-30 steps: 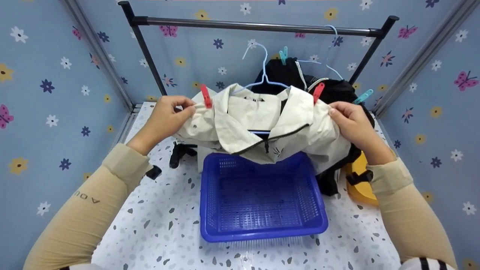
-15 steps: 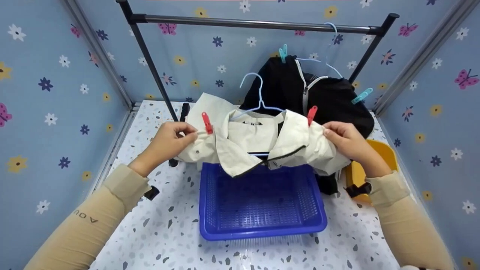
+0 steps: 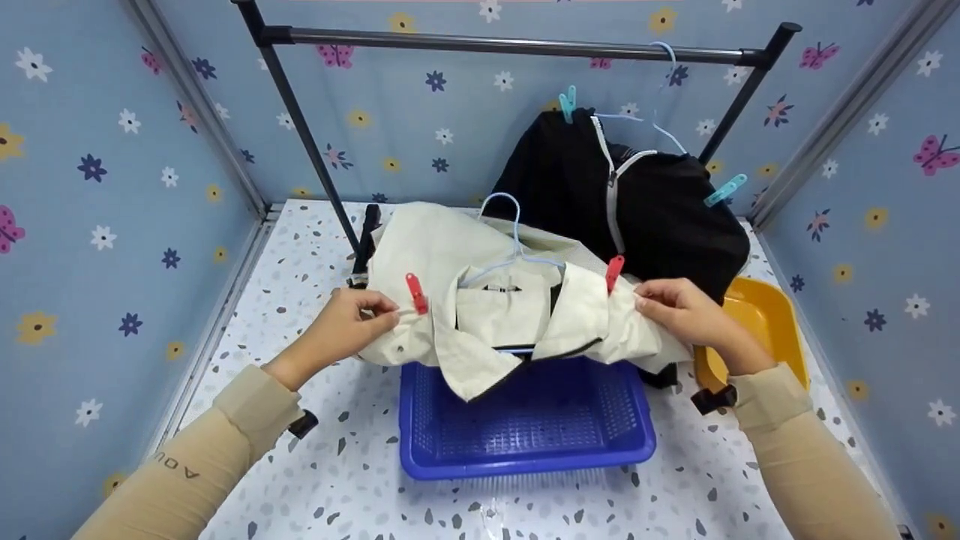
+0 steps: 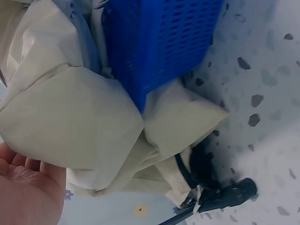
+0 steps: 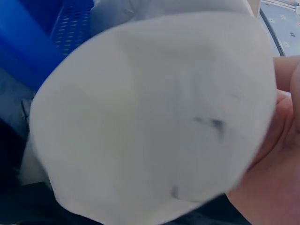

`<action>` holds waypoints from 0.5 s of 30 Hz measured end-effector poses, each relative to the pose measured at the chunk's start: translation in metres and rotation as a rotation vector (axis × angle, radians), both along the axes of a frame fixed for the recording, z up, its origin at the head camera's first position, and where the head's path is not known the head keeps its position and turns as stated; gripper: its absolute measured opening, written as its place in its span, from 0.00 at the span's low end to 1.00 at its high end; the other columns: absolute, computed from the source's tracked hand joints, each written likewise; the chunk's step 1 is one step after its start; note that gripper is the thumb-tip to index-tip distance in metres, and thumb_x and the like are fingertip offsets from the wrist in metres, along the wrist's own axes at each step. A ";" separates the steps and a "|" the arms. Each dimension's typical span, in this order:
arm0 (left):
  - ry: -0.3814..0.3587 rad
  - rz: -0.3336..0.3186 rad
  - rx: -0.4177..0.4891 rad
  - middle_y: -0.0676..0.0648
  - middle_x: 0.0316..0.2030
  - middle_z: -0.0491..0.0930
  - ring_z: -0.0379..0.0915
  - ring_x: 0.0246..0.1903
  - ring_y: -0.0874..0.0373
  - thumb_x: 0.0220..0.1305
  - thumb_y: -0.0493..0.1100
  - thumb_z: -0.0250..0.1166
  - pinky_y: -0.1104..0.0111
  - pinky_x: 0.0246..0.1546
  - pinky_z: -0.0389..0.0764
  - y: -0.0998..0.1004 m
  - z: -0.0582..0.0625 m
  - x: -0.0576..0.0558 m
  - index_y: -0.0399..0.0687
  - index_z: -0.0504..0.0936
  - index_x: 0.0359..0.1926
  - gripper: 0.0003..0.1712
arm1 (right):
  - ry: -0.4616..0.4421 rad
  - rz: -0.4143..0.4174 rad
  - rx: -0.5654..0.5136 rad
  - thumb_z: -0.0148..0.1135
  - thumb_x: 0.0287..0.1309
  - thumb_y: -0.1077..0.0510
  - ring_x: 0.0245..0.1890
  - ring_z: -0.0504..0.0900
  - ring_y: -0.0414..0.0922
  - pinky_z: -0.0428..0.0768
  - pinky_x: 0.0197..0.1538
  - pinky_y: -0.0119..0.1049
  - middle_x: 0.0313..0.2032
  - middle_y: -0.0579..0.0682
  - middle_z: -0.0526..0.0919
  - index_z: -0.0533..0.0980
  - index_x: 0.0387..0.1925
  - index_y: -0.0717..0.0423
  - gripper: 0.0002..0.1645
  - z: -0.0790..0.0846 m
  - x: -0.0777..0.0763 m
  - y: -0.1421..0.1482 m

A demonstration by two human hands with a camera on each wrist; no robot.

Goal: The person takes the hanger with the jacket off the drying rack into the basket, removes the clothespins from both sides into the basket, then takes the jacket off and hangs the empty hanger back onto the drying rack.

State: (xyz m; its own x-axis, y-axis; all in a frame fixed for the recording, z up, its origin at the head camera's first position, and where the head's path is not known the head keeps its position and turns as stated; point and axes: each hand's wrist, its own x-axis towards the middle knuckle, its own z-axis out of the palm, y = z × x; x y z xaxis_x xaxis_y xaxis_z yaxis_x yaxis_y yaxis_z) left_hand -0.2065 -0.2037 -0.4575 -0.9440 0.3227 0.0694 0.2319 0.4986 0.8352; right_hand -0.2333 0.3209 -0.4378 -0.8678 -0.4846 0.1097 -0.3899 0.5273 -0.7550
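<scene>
A cream jacket (image 3: pixel 487 315) with a dark zip lies over the back of a blue basket (image 3: pixel 525 469), its collar towards me. Inside the collar sits a light blue hanger (image 3: pixel 517 225), its hook pointing up and away. Red clothespins, a left one (image 3: pixel 417 294) and a right one (image 3: pixel 614 274), are clipped at the two shoulders. My left hand (image 3: pixel 341 326) pinches the jacket's left shoulder; my right hand (image 3: pixel 686 315) pinches the right one. Up close in the right wrist view, pale cloth (image 5: pixel 150 112) hides most of the basket.
A black jacket (image 3: pixel 660 210) on another hanger hangs from the dark rail (image 3: pixel 510 43), with turquoise clothespins (image 3: pixel 725 190) on it. At the right stands a yellow tray (image 3: pixel 787 330), partly behind my right arm. Flower-patterned walls (image 3: pixel 112 285) close in the speckled table (image 3: pixel 322 465).
Both hands have come down and towards me with the cream jacket and its hanger. The hanger hook has dropped away from the rail, and more of the black jacket shows.
</scene>
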 end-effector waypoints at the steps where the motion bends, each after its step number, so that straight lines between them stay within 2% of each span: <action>1: -0.014 -0.010 -0.010 0.41 0.37 0.89 0.81 0.35 0.57 0.72 0.36 0.69 0.74 0.38 0.83 0.000 -0.004 0.001 0.36 0.91 0.42 0.07 | -0.002 0.012 0.006 0.60 0.75 0.67 0.28 0.74 0.33 0.73 0.33 0.25 0.30 0.42 0.80 0.86 0.44 0.65 0.08 -0.002 0.001 0.000; 5: -0.059 -0.053 -0.030 0.43 0.35 0.89 0.80 0.34 0.58 0.72 0.38 0.70 0.72 0.38 0.82 -0.001 -0.017 0.006 0.38 0.92 0.40 0.07 | -0.002 0.041 0.029 0.62 0.74 0.67 0.30 0.75 0.33 0.74 0.35 0.25 0.32 0.46 0.84 0.87 0.44 0.63 0.08 -0.012 0.003 0.003; 10: -0.086 -0.070 -0.031 0.45 0.31 0.88 0.78 0.31 0.61 0.71 0.40 0.72 0.73 0.34 0.79 0.001 -0.031 0.013 0.39 0.92 0.36 0.09 | 0.022 0.054 0.072 0.66 0.72 0.66 0.34 0.76 0.33 0.76 0.40 0.24 0.35 0.50 0.88 0.88 0.43 0.62 0.07 -0.025 0.005 0.005; 15: -0.097 -0.024 -0.053 0.47 0.30 0.86 0.75 0.30 0.61 0.70 0.40 0.74 0.73 0.33 0.77 0.004 -0.044 0.019 0.38 0.91 0.33 0.09 | 0.075 0.036 0.130 0.69 0.69 0.65 0.37 0.79 0.33 0.79 0.45 0.25 0.38 0.53 0.92 0.90 0.42 0.60 0.06 -0.035 0.007 0.004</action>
State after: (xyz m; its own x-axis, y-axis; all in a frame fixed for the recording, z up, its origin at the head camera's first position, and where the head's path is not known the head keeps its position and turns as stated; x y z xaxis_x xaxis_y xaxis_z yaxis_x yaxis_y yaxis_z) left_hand -0.1871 -0.1998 -0.5016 -0.9373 0.3462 -0.0398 0.1637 0.5381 0.8268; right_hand -0.2268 0.3254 -0.4727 -0.8416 -0.5292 0.1077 -0.4627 0.6037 -0.6492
